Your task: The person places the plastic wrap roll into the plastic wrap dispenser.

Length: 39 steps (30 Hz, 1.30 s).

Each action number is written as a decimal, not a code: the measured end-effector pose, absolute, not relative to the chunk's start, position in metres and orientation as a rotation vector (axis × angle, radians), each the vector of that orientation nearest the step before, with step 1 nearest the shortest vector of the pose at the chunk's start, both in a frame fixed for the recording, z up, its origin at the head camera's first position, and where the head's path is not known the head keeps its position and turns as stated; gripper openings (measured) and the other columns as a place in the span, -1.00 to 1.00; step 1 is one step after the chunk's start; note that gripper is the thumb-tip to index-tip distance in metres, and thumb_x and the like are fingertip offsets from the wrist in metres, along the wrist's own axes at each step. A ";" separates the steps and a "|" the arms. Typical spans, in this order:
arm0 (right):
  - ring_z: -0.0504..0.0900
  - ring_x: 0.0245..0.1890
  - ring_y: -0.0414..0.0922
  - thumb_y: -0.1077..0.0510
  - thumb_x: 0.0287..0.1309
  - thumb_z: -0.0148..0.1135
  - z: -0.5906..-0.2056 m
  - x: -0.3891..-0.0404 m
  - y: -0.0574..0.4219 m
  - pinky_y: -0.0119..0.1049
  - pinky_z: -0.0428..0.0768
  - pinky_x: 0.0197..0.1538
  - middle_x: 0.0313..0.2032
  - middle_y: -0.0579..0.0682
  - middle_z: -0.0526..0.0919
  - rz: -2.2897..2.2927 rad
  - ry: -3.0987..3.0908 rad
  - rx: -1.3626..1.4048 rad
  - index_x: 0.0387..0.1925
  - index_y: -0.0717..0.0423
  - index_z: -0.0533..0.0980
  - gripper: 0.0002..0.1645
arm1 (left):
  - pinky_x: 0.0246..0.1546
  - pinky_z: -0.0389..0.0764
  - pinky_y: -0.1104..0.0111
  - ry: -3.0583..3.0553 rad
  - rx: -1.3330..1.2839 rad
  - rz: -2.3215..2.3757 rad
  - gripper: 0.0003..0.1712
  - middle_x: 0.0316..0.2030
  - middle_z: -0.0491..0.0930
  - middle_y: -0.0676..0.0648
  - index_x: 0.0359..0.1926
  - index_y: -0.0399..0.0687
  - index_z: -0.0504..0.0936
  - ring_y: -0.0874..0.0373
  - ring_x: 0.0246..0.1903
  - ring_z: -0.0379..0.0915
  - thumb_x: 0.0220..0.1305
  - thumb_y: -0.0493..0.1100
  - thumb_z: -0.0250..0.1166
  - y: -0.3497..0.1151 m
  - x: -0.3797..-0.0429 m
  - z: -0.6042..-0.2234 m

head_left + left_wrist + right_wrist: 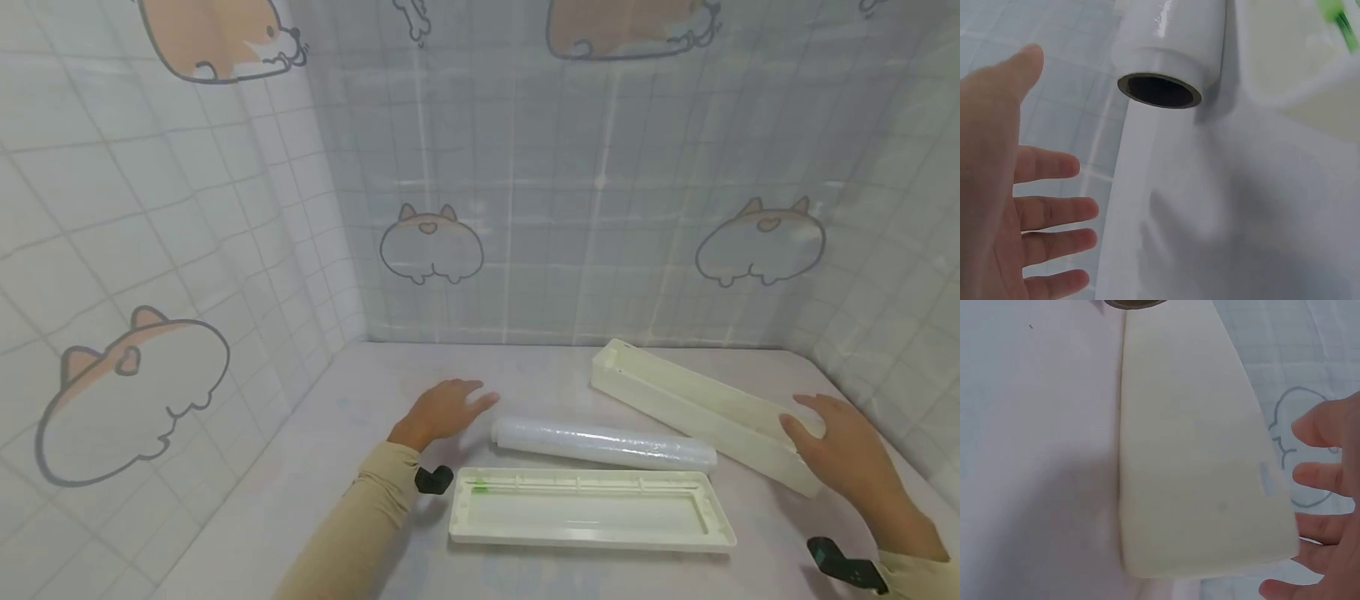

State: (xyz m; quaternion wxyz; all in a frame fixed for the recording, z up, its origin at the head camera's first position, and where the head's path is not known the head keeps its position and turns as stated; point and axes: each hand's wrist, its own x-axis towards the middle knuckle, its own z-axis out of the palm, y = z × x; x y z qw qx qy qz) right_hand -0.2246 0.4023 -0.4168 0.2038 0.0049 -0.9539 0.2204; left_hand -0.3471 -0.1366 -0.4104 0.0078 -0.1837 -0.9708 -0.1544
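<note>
left hand (442, 412): we see it spread wide, holding nothing, near the roll (603, 444).
right hand (847, 450): loosely spread, gripping nothing, beside the box (675, 419); whether touching, we cannot tell.

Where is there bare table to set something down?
Free: the table left of the left hand, and the patch behind the clear roll, left of the long box. Crowded: right of centre, where shallow tray, roll and box lie close, the right hand at the box's near end.
</note>
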 end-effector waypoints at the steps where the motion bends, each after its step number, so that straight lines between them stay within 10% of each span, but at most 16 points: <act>1: 0.18 0.18 0.58 -0.03 0.48 0.02 -0.418 -0.223 0.403 0.52 0.12 0.17 0.21 0.63 0.26 0.626 -2.651 -0.008 0.23 0.53 0.31 -0.33 | 0.36 0.29 -0.01 -3.035 -0.572 -0.486 0.01 0.32 0.46 -0.08 0.40 0.01 0.46 -0.08 0.36 0.29 0.31 0.62 -0.24 -0.135 -0.348 -0.410; 39: 0.12 0.23 0.61 -0.02 0.46 -0.03 -0.440 -0.215 0.407 0.50 0.12 0.21 0.25 0.67 0.15 0.832 -2.602 -0.308 0.40 0.54 0.04 -0.19 | 0.34 0.35 0.11 -2.961 -0.930 -1.071 -0.39 0.28 0.51 -0.01 0.35 0.01 0.50 0.05 0.31 0.36 0.50 0.24 0.05 -0.070 -0.355 -0.400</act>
